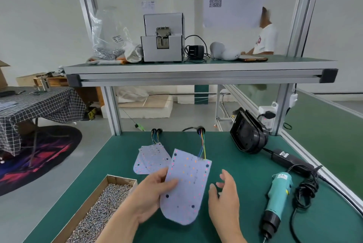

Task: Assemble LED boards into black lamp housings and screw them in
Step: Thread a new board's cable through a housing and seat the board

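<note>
Gripping the LED board (186, 187) by its left edge, thumb on its face, the left hand (155, 193) holds it over the middle of the worktop (121, 154), towards the front edge. Its long axis runs away from the person, with the rounded end nearest and the wired end leaning slightly right. The right hand (224, 199) hovers just beside the board, fingers loose and spread, holding nothing. The black lamp housings (247, 134) stand on edge near the back right corner, well apart from the board and nearer the right hand. The board is pale, dotted with small LEDs and dark screw holes, and coloured wires (202, 144) trail from its far end.
</note>
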{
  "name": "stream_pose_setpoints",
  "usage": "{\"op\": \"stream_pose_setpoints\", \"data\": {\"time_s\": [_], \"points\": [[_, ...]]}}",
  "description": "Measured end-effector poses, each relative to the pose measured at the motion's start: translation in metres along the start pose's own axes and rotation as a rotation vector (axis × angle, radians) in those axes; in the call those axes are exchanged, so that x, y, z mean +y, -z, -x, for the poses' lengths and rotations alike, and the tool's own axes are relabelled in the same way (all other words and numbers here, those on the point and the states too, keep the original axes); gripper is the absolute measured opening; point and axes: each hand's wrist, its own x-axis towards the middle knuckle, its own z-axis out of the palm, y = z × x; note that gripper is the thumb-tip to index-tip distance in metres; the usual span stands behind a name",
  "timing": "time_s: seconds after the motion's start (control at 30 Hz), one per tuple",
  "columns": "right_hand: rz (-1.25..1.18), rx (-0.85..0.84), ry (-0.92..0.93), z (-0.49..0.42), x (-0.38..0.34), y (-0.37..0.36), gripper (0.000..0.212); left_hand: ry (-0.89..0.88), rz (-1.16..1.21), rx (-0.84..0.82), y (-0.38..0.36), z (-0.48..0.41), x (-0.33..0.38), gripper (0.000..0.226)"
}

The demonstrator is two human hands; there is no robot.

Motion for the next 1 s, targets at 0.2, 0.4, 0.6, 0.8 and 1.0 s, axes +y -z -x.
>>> {"op": "stream_pose_setpoints", "data": {"time_s": [0.2,0.4,0.6,0.8,1.0], "points": [[-0.253,0.033,0.033,0.011,-0.013,0.009,0.072,-0.072,-0.201,-0.260,-0.007,0.063,-0.010,0.030],[-0.331,0.078,0.164,0.014,-0.021,0.010,0.053,-0.155,-0.444,-0.365,-0.010,0.093,0.005,0.021],[-0.065,-0.079,0.220,0.032,-0.020,0.011,0.019,-0.197,0.163,-0.105,-0.021,0.087,0.004,0.027],[-0.224,-0.222,0.161,0.048,-0.047,0.020,0.034,-0.130,0.403,0.118,-0.028,0.066,-0.016,0.038],[-0.135,-0.378,0.033,0.044,-0.083,0.020,0.048,-0.072,0.489,-0.076,-0.037,0.056,-0.039,0.045]]}}
